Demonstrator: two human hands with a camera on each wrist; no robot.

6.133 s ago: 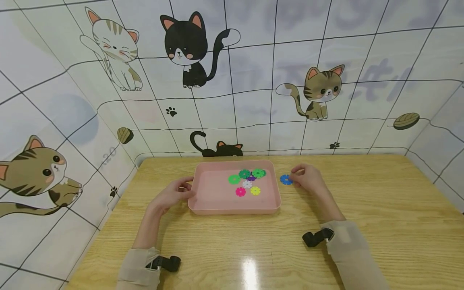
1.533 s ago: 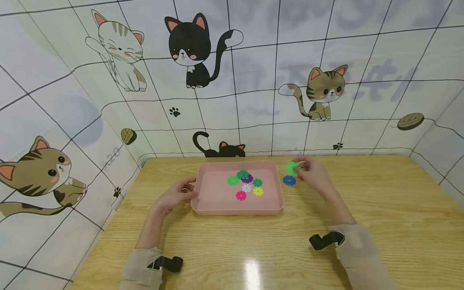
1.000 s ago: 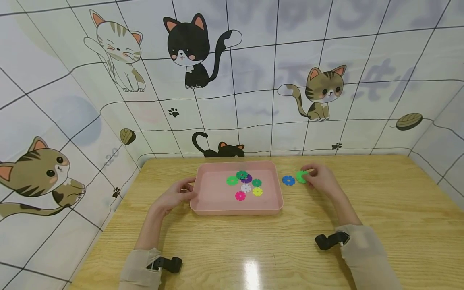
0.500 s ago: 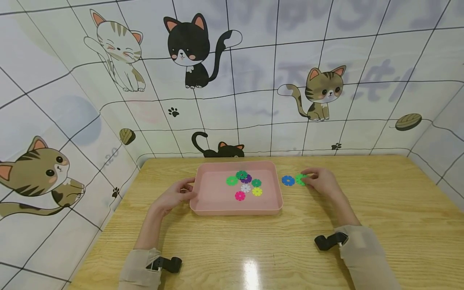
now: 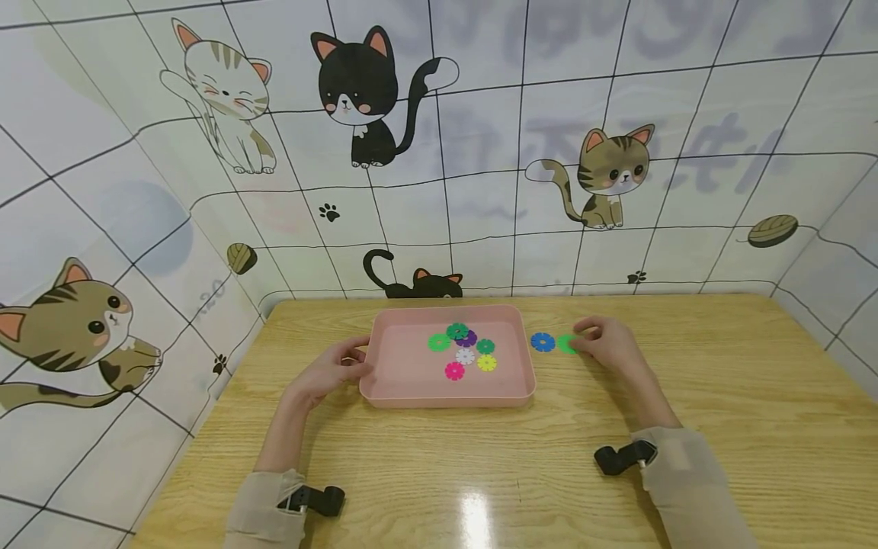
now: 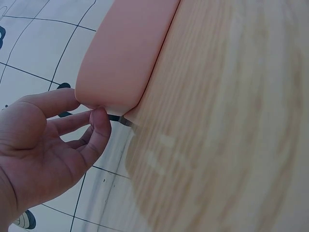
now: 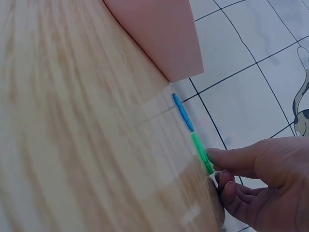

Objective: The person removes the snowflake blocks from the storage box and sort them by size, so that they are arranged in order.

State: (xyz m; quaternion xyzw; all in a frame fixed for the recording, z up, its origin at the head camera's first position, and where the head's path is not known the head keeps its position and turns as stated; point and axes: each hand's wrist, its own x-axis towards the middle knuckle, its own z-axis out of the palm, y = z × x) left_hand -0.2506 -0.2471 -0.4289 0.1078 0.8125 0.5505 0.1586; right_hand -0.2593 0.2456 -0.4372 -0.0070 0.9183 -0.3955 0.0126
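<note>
In the head view, my left hand holds the left end of a shallow pink tray; thumb and fingertips touch its end wall in the left wrist view. To the tray's right, my right hand pinches the edge of a light green notched plastic disc, the flat interlocking kind. The disc lies on the table beside a blue notched disc. Seen edge-on in the right wrist view, the green disc and blue disc lie end to end, at or nearly touching.
Several more notched discs lie inside the tray: a purple disc, partly covered by a dark green disc, a white disc, a pink disc, a yellow disc and others. A cat-print wall stands behind the wooden table.
A light green disc has left the tray in my right hand, gone right, and come down beside the blue disc. The blue disc has shifted slightly left. My left hand stays at the tray.
</note>
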